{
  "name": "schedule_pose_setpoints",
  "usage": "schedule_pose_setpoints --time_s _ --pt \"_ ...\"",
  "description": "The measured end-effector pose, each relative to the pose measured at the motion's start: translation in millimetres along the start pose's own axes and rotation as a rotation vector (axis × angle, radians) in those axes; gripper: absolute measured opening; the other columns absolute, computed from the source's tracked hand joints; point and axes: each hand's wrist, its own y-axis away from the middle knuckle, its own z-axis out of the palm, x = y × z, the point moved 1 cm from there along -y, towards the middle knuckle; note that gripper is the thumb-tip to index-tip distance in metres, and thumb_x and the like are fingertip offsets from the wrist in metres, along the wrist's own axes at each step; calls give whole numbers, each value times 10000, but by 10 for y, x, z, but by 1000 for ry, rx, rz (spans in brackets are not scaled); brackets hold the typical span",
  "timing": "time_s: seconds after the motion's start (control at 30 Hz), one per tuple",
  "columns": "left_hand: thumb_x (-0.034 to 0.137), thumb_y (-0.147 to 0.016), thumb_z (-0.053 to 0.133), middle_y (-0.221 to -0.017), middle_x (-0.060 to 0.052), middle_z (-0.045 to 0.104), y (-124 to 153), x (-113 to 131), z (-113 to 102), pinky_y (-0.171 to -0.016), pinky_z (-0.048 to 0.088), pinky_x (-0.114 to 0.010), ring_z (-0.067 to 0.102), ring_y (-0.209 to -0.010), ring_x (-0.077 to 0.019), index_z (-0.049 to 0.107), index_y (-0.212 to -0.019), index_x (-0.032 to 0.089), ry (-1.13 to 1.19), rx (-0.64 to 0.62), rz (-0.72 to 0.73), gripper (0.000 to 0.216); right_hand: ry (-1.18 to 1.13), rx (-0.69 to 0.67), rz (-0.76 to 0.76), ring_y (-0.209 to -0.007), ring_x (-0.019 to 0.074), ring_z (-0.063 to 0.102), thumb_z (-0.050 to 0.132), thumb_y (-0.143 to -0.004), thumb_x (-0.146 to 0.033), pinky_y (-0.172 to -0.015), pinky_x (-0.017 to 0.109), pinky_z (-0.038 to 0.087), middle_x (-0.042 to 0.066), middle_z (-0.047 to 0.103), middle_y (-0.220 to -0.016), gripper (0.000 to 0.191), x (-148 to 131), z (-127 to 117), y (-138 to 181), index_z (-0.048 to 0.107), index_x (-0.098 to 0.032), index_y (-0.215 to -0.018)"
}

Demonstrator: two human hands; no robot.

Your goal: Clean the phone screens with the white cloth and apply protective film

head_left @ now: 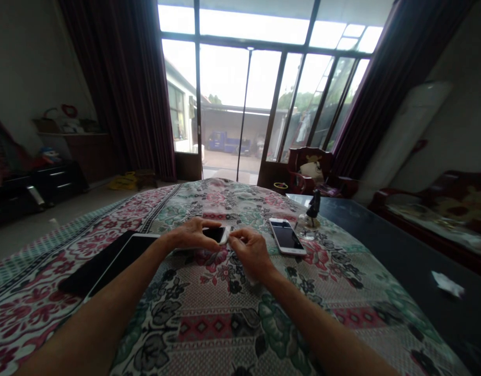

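At far left, we see a black drawer unit [62,180]; its drawer fronts are flush, so we cannot tell the contents. On the floor to its right lies a yellow bag-like item [123,181], contents hidden.

On the cloth-covered bench [209,352], a black flat item [94,263] lies along the left edge of a white-edged tablet [122,263], which our left forearm partly covers. Next to the right, our left hand [193,233] is partly open, thumb and fingers spread around a small white phone [214,234] and holding it by its sides. The phone is near the middle of the bench, its dark screen facing up.

Our right hand [251,251] is curled, thumb and forefinger brought together at the phone's right end; we cannot tell whether they grip anything small.

Right of the hands, a larger white phone [288,238] lies flat, screen up. Near its right edge we find a small clear container [306,231], contents too small to tell, and a dark upright object [314,203]. At far right, crumpled white paper [447,284] rests on a black surface [385,250].
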Motion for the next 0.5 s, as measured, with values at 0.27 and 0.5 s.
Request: schedule_pose_setpoints --time_s 0.27,0.5 --pt "431 -589 753 -1000 -53 720 -22 -29 59 -836 438 -335 625 -936 -271 681 -1148 239 -174 25 88 595 66 -525 79 -441 99 423 556 -823 -345 -466 245 318 -16 549 -478 330 -76 -330 -164 673 -197 -552" --pt "361 -554 797 -1397 -91 527 -56 104 227 -1091 251 -409 430 -1287 -313 546 -1320 294 -255 -17 259 809 148 -181 -32 -613 147 588 497 -835 -270 -573 256 422 -10 670 -615 258 155 -320 -255 725 -212 -728"
